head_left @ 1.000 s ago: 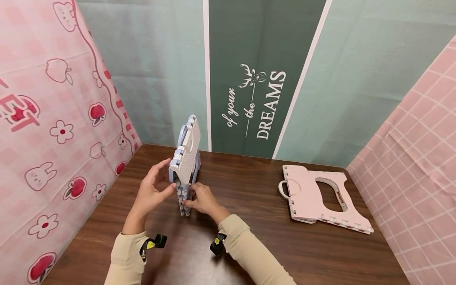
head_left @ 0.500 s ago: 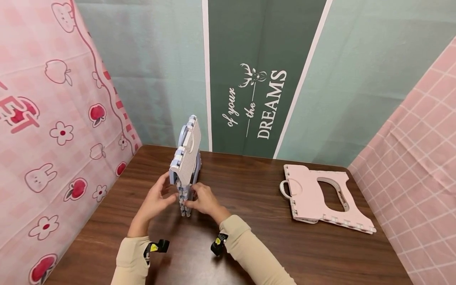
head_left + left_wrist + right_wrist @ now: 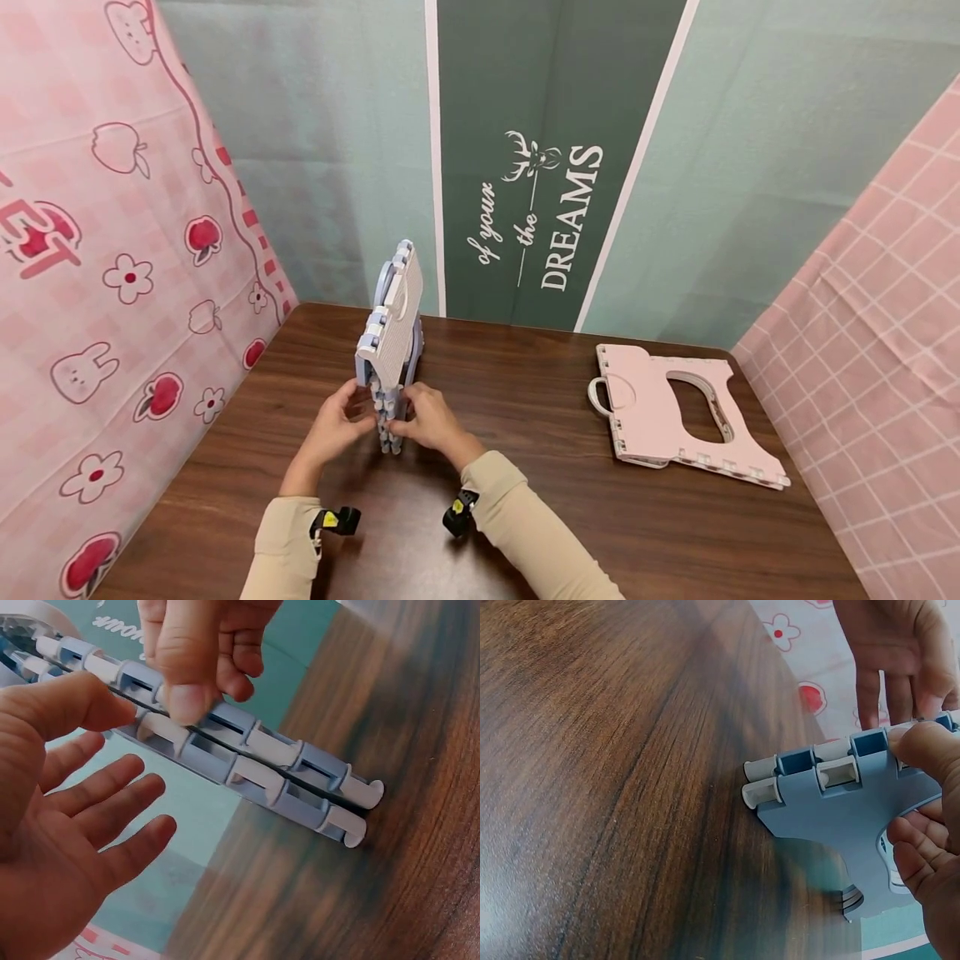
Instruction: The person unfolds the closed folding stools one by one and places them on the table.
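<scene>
A blue-and-white folding stool [image 3: 396, 333] stands on the table in the head view, its leg panels close together and its ridged top slanting above them. My right hand [image 3: 435, 427] grips the near leg panel from the right. In the right wrist view, the right thumb lies on the hinged edge and the other fingers curl at the panel's opening. From the left, my left hand [image 3: 332, 427] reaches low on the stool. The left thumb [image 3: 82, 701] touches the hinged edge in the left wrist view, while the other fingers are spread beside the panel.
A pink folding stool [image 3: 645, 408] lies folded flat at the right of the wooden table [image 3: 525, 500], its white handle loop [image 3: 597, 397] facing left. Cloth hangings [image 3: 315, 150] stand behind and at both sides of the table.
My left hand has moved down and slightly right along the stool, from beside its top to the leg panels. The right hand and both stools stay about where they were.
</scene>
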Demonstrator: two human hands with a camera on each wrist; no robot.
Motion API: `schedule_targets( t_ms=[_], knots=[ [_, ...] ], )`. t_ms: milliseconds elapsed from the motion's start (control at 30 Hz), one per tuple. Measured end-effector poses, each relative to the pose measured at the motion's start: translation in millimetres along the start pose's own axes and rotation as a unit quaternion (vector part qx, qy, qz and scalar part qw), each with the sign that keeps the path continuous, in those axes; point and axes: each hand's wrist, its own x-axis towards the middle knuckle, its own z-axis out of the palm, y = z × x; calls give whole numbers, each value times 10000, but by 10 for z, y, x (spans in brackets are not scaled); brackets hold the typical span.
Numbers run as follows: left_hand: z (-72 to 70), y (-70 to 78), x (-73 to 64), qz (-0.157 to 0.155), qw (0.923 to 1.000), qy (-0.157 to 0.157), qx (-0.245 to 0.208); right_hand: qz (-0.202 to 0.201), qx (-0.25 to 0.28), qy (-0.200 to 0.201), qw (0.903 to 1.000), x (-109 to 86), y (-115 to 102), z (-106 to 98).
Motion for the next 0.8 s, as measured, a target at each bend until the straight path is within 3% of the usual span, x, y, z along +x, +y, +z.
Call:
schedule_targets(
  t_ms=[233, 433, 800],
  knots=[
    [47, -66, 27, -82, 9988, 94, -478, 60, -22, -34, 10000, -4, -3, 3],
    [61, -46, 35, -395, 9983, 225, -353, 58, -34, -39, 10000, 6, -10, -1],
    [70, -32, 36, -374, 9987, 254, -219, 29, -146, 124, 9998, -51, -47, 10]
  ],
)
